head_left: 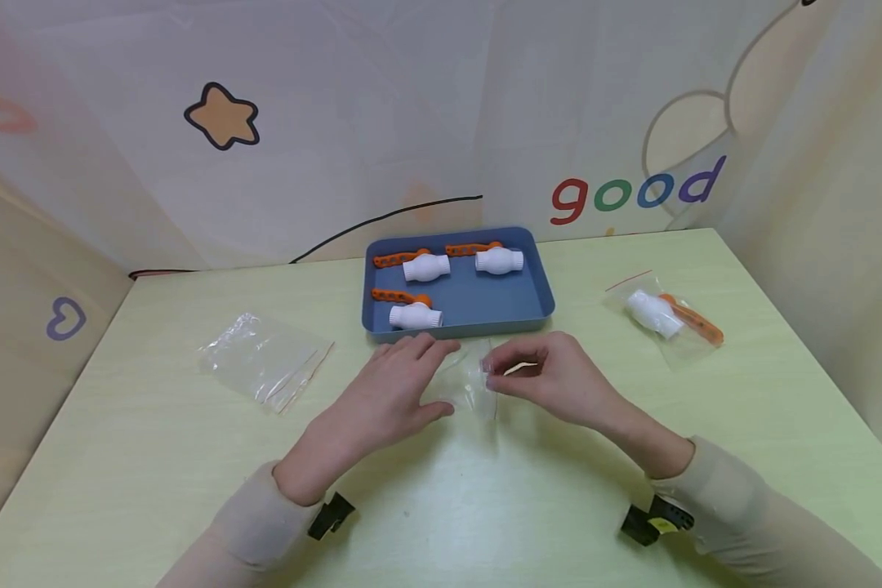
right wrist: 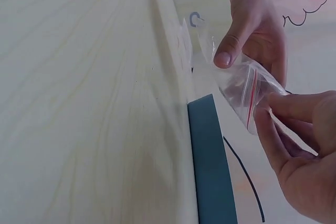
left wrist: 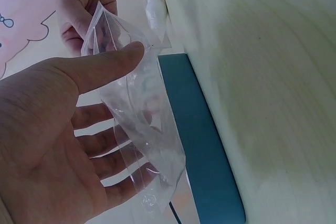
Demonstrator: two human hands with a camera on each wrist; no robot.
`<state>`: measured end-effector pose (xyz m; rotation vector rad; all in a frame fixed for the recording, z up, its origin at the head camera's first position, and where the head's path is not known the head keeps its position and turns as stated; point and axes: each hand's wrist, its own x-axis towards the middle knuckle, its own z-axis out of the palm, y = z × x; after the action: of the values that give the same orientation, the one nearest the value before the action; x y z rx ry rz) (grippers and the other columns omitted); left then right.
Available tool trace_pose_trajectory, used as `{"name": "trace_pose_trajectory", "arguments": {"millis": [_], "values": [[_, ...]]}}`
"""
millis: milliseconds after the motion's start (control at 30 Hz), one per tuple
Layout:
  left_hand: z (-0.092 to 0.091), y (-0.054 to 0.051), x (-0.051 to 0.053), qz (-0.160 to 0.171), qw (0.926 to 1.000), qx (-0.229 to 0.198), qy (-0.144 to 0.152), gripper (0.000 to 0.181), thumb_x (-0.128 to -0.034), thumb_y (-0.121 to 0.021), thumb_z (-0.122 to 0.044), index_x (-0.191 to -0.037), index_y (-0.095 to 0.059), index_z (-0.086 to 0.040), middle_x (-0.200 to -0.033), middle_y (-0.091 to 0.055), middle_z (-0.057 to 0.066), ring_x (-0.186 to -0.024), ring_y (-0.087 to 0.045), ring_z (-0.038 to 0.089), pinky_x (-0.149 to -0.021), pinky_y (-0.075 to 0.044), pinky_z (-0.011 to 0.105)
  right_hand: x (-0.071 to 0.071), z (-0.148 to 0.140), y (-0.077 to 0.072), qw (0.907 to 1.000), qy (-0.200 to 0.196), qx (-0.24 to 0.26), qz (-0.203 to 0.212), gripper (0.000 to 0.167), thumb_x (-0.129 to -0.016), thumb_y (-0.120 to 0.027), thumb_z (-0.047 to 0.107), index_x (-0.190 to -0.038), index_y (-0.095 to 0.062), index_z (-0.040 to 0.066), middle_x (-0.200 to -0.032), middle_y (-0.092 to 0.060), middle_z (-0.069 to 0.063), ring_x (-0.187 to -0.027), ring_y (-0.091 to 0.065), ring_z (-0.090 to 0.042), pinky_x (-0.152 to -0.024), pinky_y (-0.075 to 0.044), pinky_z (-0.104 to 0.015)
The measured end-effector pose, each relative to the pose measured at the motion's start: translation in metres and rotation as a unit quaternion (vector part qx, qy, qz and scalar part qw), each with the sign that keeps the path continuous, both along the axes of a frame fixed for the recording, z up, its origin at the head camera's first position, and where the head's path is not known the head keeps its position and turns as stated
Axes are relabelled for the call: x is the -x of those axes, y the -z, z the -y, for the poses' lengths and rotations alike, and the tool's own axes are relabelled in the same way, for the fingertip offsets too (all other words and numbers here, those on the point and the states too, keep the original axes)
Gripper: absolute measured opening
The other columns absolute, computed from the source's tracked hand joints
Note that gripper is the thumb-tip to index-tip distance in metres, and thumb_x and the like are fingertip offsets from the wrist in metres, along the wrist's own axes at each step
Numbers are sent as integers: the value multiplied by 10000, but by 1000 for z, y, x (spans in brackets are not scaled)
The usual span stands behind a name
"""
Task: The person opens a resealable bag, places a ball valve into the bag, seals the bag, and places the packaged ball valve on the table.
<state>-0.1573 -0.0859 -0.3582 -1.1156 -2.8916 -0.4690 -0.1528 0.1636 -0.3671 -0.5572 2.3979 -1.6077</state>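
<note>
The clear bag (head_left: 470, 385), empty, is just near of the blue tray (head_left: 478, 309); the right hand (head_left: 559, 380) pinches its edge, the left hand (head_left: 385, 396) spreads loosely around it. Three valves (head_left: 426, 268) remain unbagged; one bagged valve (head_left: 654, 314) lies right, flat bags (head_left: 260, 359) left.

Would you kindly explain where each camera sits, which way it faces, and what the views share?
Head: worn on the head, facing forward and down over the table and blue tray; left hand, right hand and both sleeves show.
Left wrist: on that wrist, facing the clear bag; the left hand looms close, part of the right beyond.
Right wrist: on that wrist, facing the right hand's pinch on the bag; the left hand shows beyond.
Both wrist views share the bag, both hands and the tray's side.
</note>
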Motion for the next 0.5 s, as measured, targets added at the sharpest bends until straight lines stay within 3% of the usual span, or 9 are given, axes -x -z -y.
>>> {"name": "trace_pose_trajectory", "arguments": {"millis": [167, 500], "values": [[0, 1, 0, 62, 10000, 2, -15, 686, -847, -876, -286, -1422, -561, -84, -1192, -614, 51, -1092, -589, 246, -954, -487, 452, 0, 3, 1, 9996, -38, 151, 230, 299, -908, -783, 34, -1201, -741, -12, -1154, -739, -92, -1052, -706, -236, -888, -569, -309], [0, 0, 0, 113, 9998, -134, -116, 662, -861, -864, -286, -1416, -571, -76, -1208, -619, 60, -1141, -578, 253, -993, -475, 462, 0, 3, 3, 9987, -231, 370, 280, 419, -894, -789, 9, -1302, -690, 1, -1258, -697, -132, -1159, -669, -308, -896, -566, -326]]}}
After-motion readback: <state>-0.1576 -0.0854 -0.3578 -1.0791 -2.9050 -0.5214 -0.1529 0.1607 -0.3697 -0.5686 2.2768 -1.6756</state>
